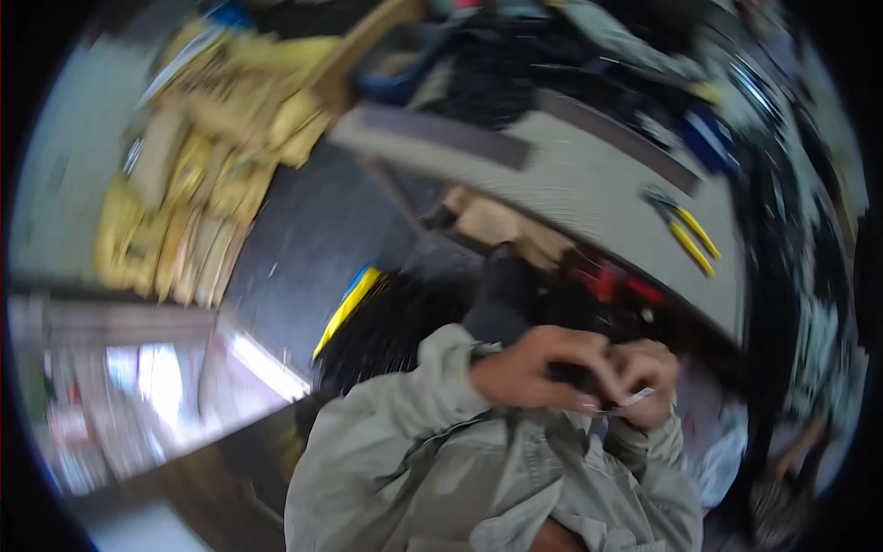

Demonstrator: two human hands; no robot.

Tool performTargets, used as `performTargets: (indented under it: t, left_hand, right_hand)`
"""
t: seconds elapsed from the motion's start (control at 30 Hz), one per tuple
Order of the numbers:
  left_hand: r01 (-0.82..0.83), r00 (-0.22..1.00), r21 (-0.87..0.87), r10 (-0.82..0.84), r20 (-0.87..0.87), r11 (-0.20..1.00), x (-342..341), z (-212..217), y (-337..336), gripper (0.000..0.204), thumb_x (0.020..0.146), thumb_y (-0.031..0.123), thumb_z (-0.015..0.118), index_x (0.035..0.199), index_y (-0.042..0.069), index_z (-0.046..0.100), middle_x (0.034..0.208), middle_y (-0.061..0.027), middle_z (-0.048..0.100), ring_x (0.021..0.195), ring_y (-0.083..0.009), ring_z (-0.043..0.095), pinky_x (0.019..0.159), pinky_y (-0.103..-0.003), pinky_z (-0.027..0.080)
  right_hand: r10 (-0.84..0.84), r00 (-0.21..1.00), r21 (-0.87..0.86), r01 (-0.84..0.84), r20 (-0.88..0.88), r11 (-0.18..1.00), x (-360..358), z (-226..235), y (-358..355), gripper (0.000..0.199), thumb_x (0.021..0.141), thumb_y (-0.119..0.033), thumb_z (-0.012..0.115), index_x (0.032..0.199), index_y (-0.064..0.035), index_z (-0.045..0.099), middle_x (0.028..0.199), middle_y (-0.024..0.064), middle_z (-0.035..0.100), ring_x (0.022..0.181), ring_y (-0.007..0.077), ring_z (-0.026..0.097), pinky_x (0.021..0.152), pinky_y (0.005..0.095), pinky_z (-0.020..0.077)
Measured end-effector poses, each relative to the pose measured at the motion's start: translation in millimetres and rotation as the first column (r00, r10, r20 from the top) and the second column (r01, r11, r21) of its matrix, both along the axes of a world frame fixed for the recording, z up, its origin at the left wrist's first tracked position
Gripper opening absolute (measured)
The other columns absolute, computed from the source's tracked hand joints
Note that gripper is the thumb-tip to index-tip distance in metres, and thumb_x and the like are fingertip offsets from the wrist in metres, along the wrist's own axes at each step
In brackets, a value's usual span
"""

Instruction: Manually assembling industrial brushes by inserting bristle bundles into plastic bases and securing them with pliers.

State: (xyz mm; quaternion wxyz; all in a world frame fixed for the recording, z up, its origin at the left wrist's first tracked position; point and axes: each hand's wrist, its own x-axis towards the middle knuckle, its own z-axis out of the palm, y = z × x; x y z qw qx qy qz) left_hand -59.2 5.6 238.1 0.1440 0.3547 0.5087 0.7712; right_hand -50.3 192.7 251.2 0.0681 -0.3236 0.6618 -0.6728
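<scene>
My left hand [543, 366] and my right hand [651, 375] meet close in front of my chest, both with bent fingers. At their fingertips is a small thin pale strip [636, 397], blurred; its kind cannot be made out. The fingers of both hands close at this strip. Beyond my hands, to the upper right, pliers with yellow handles [692, 241] lie on a grey-topped table [589, 179]. Neither hand touches the table or the pliers.
Dark flat strips [441, 136] lie along the table, with black material [492, 74] and a blue tub [397, 64] behind. Red items [607, 281] sit under it. To the left are a black-bristled broom [345, 313] with a yellow-blue part and stacked yellowish sacks [207, 166].
</scene>
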Motion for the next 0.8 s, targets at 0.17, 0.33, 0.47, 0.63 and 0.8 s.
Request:
performTargets:
  t: [0.17,0.33,0.47,0.63,0.8]
  left_hand:
    - [0.014,0.991,0.030,-0.018,0.132,0.999,-13.1,3.6,6.3,0.022,0.070,0.017,0.074,0.082,0.001,0.065,0.066,-0.0049,0.054,0.059,-0.0135,0.046,0.054,-0.027,0.034]
    - [-0.107,0.969,0.125,0.076,0.233,0.986,-17.9,-6.8,6.4,0.018,0.074,0.002,0.065,0.091,-0.002,0.063,0.068,-0.0020,0.050,0.062,-0.0087,0.043,0.058,-0.022,0.033]
    - [-0.124,0.958,0.078,0.099,0.271,0.989,-16.9,-4.0,3.5,0.018,0.072,0.002,0.065,0.089,-0.002,0.063,0.069,-0.0041,0.051,0.063,-0.0113,0.043,0.059,-0.024,0.033]
    - [-0.115,0.967,0.085,0.092,0.237,0.990,-17.1,-5.1,-5.5,0.019,0.071,-0.001,0.065,0.089,-0.003,0.062,0.070,-0.0070,0.053,0.065,-0.0147,0.046,0.061,-0.026,0.036]
    - [-0.089,0.963,0.109,0.058,0.263,0.990,-22.7,-6.7,-11.8,0.018,0.072,-0.002,0.064,0.090,-0.002,0.063,0.073,-0.0074,0.055,0.065,-0.0138,0.047,0.060,-0.025,0.037]
  right_hand:
    - [0.294,0.917,0.010,-0.309,0.270,0.951,-34.0,35.2,14.1,0.016,0.075,-0.011,0.067,0.074,0.0036,0.061,0.076,0.0144,0.062,0.070,0.0235,0.060,0.062,0.0311,0.0454]
    - [-0.173,0.978,0.389,0.116,0.115,0.914,-124.1,30.0,13.4,0.011,0.080,-0.010,0.062,0.084,0.0006,0.064,0.083,0.0079,0.065,0.075,0.0144,0.060,0.067,0.0272,0.0468]
    - [-0.142,0.893,0.490,0.360,-0.427,0.794,-215.4,2.8,-32.3,0.008,0.076,-0.008,0.062,0.083,-0.0042,0.064,0.079,0.0054,0.061,0.074,0.0160,0.059,0.065,0.0268,0.0457]
    - [0.017,0.542,0.444,0.671,-0.840,0.594,-275.8,-21.1,-69.0,0.012,0.069,-0.007,0.063,0.081,-0.0094,0.063,0.081,0.0025,0.054,0.082,0.0179,0.053,0.071,0.0314,0.0415]
    - [0.120,0.553,0.542,0.710,-0.825,0.450,-293.0,-29.8,-77.0,0.013,0.067,-0.009,0.065,0.080,-0.0126,0.063,0.083,-0.0001,0.051,0.087,0.0168,0.050,0.075,0.0315,0.0377]
